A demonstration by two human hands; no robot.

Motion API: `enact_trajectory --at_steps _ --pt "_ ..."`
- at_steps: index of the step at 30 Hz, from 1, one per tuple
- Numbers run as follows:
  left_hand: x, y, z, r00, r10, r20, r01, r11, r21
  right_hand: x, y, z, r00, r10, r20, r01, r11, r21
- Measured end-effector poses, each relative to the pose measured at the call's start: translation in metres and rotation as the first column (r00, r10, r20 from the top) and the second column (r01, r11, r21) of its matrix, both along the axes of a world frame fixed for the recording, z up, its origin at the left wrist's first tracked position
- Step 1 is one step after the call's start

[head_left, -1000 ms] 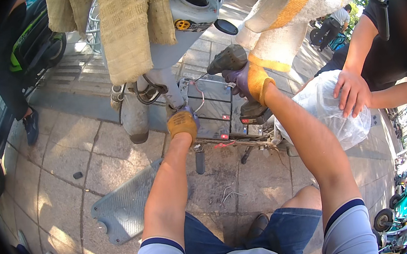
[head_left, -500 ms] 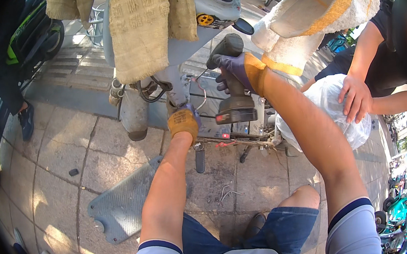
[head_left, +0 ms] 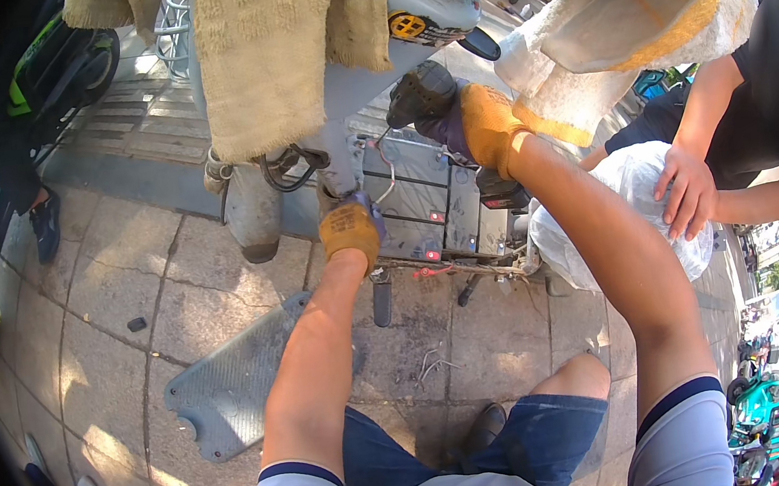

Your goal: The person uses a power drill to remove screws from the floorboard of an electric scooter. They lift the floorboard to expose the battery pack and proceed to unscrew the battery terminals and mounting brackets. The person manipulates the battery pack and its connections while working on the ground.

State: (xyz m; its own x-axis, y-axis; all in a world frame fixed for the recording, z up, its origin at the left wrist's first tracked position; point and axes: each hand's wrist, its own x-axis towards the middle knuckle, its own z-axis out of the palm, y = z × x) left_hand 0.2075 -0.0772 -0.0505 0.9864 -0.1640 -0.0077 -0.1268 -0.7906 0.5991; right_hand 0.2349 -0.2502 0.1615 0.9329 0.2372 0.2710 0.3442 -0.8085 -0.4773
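My right hand (head_left: pixel 477 129), in an orange and purple work glove, is closed around the grip of a dark cordless drill (head_left: pixel 423 90). The thin bit slants down and left toward the scooter's front column, and the drill's battery end shows below my wrist. At the foot of the grey column (head_left: pixel 335 158), my left hand (head_left: pixel 350 231) is gloved too and looks closed. Its fingers curl out of sight, so what they hold is hidden. Beside it, dark battery blocks (head_left: pixel 411 198) with red-marked terminals and wires lie in the uncovered footwell of the scooter.
A grey ribbed floor panel (head_left: pixel 234 387) lies on the paving at left. Beige cloth (head_left: pixel 266 66) hangs over the scooter's front. At right, another person's hand (head_left: pixel 686 191) rests on a bulky white plastic bag (head_left: pixel 616 186). Several zip-tie-like strips (head_left: pixel 436 364) lie near my feet.
My right hand has turned the drill, so its battery end swung right and uncovered more of the battery blocks. The left hand stays at the column's foot. The view shifted slightly.
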Motion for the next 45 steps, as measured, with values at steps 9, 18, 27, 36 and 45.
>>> enact_trajectory --at_steps 9,18,27,36,45 --pt "-0.006 0.002 0.008 0.999 -0.002 -0.033 0.001 1.000 -0.017 0.004 0.003 0.033 0.984 0.008 -0.179 -0.053 0.967 -0.249" --pt "-0.002 0.000 0.001 1.000 0.017 0.014 -0.017 1.000 -0.001 0.008 0.005 0.061 0.968 -0.086 -0.235 -0.017 0.915 -0.403" --pt "0.002 0.001 -0.006 1.000 0.000 0.028 -0.001 0.999 0.033 -0.004 0.011 0.060 0.958 -0.091 -0.270 0.002 0.950 -0.313" --pt "-0.006 -0.001 -0.010 0.975 0.044 0.216 -0.020 0.993 -0.114 -0.018 -0.031 -0.003 0.995 0.006 0.098 0.015 0.977 -0.213" --pt "-0.074 0.033 0.056 0.817 -0.540 0.203 0.539 0.840 0.063 -0.220 -0.073 0.021 0.834 -0.417 -0.361 0.551 0.669 0.499"
